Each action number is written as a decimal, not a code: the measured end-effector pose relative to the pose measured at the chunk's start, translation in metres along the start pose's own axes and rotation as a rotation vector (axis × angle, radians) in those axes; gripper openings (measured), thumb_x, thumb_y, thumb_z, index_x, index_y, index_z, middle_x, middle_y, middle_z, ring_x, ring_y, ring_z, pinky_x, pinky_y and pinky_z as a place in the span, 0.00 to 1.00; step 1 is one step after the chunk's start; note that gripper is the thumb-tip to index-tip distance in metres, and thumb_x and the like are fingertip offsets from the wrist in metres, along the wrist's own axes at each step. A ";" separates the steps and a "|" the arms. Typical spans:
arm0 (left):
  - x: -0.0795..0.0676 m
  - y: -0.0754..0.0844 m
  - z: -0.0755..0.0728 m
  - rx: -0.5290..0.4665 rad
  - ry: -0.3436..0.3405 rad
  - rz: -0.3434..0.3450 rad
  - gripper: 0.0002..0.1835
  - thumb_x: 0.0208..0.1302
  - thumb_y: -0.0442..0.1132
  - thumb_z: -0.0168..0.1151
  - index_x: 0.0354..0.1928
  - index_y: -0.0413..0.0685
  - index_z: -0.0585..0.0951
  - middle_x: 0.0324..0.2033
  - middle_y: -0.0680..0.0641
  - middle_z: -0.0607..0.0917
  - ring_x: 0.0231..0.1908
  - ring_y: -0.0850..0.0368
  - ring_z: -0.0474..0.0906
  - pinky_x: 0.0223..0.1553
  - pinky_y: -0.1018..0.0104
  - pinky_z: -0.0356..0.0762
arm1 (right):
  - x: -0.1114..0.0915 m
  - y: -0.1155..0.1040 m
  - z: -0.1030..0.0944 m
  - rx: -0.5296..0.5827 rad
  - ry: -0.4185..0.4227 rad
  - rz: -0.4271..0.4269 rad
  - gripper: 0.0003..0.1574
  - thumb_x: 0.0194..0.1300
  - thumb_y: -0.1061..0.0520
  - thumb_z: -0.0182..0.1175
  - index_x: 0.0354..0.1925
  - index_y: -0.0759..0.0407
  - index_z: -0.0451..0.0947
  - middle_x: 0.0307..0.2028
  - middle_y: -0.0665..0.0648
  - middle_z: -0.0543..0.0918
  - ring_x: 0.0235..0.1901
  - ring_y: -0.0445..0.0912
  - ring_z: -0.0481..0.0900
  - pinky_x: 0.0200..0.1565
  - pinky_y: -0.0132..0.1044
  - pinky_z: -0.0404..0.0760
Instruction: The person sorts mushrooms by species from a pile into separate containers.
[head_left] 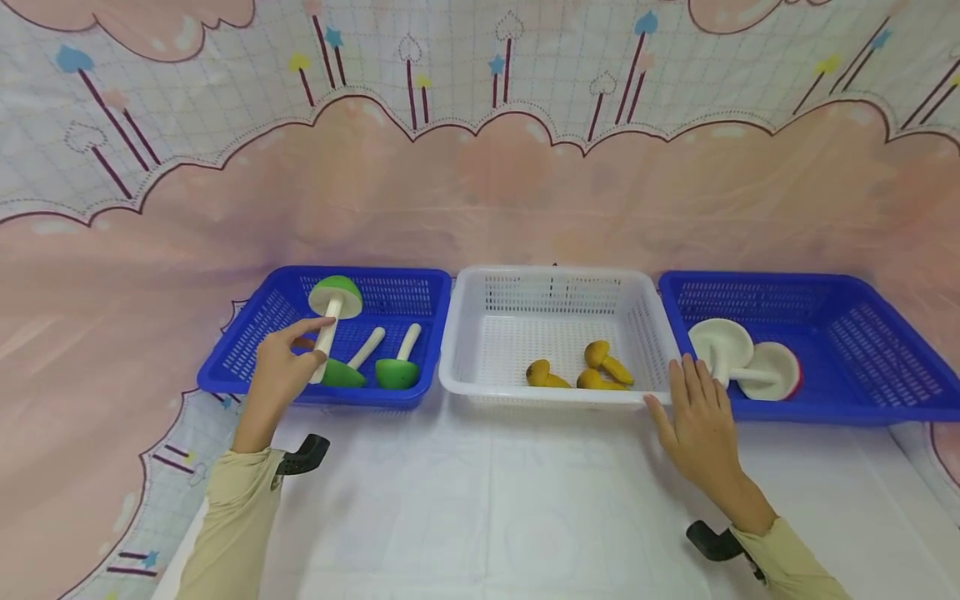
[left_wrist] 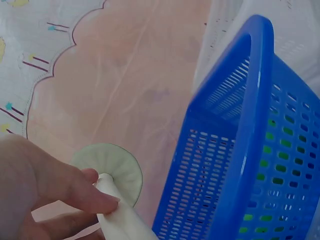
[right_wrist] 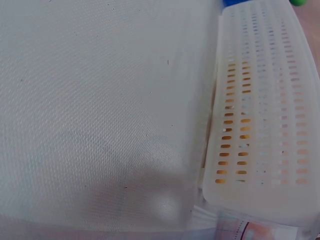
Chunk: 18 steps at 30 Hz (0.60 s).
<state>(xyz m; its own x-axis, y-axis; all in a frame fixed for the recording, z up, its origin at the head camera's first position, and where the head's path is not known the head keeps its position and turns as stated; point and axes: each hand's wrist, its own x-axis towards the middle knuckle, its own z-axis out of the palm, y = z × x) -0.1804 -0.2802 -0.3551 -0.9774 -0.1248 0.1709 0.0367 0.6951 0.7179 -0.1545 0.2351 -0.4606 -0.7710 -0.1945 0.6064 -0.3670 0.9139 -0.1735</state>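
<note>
My left hand (head_left: pixel 279 367) pinches the white stem of a green-capped toy mushroom (head_left: pixel 335 298) between thumb and fingers. The mushroom stands nearly upright, cap up, over the left blue basket (head_left: pixel 315 400). In the left wrist view, the pale underside of its cap (left_wrist: pixel 127 172) shows beyond the fingers. Two more green-capped mushrooms, one of them (head_left: pixel 397 373) at the right, lie in that basket. My right hand (head_left: pixel 703 429) lies with straight fingers at the front corner where the white basket (head_left: pixel 517 395) meets the right blue basket (head_left: pixel 832 410). Nothing is gripped in it.
Three yellow mushrooms, one (head_left: pixel 597 354) behind the others, lie at the front right of the white basket. Two white mushrooms, one (head_left: pixel 787 372) with a red edge, lie in the right blue basket. A white tablecloth (head_left: pixel 480 500) covers the table; a patterned cloth (head_left: pixel 480 200) hangs behind.
</note>
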 end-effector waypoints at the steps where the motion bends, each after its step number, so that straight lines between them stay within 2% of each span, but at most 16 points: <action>1: 0.002 -0.002 0.000 0.003 -0.002 -0.008 0.27 0.57 0.26 0.54 0.60 0.45 0.76 0.45 0.29 0.78 0.38 0.40 0.74 0.20 0.67 0.71 | 0.000 0.000 0.000 0.000 0.000 -0.001 0.48 0.72 0.34 0.36 0.63 0.76 0.62 0.61 0.77 0.65 0.62 0.70 0.61 0.59 0.65 0.59; 6: 0.010 -0.014 0.001 0.005 -0.006 -0.033 0.27 0.57 0.26 0.54 0.61 0.45 0.76 0.47 0.29 0.78 0.37 0.41 0.73 0.18 0.66 0.66 | 0.001 -0.001 0.000 0.001 -0.017 0.011 0.47 0.72 0.35 0.38 0.63 0.76 0.62 0.61 0.77 0.65 0.63 0.70 0.60 0.59 0.65 0.59; 13: 0.018 -0.030 -0.001 -0.010 -0.001 -0.083 0.26 0.59 0.27 0.52 0.61 0.42 0.75 0.54 0.29 0.75 0.48 0.37 0.73 0.20 0.67 0.66 | 0.001 -0.001 0.001 0.001 -0.033 0.019 0.46 0.72 0.35 0.40 0.64 0.75 0.61 0.62 0.77 0.64 0.62 0.70 0.60 0.59 0.65 0.58; 15: 0.021 -0.036 0.000 -0.003 -0.001 -0.091 0.26 0.58 0.27 0.52 0.61 0.42 0.75 0.53 0.28 0.76 0.45 0.39 0.75 0.19 0.67 0.65 | 0.000 -0.002 0.001 0.003 -0.032 0.020 0.46 0.72 0.36 0.39 0.64 0.75 0.61 0.62 0.77 0.64 0.63 0.70 0.59 0.59 0.65 0.58; 18: 0.026 -0.044 0.003 0.030 0.009 -0.087 0.26 0.56 0.26 0.51 0.60 0.39 0.75 0.47 0.28 0.79 0.30 0.47 0.76 0.16 0.67 0.63 | 0.000 -0.002 0.001 0.009 -0.033 0.024 0.45 0.72 0.36 0.40 0.64 0.76 0.61 0.62 0.77 0.64 0.63 0.70 0.59 0.59 0.65 0.57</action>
<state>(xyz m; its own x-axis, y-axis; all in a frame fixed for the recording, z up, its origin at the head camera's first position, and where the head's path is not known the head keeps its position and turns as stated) -0.2076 -0.3123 -0.3846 -0.9746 -0.1924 0.1149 -0.0549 0.7020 0.7101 -0.1545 0.2328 -0.4608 -0.7962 -0.1844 0.5762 -0.3526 0.9154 -0.1943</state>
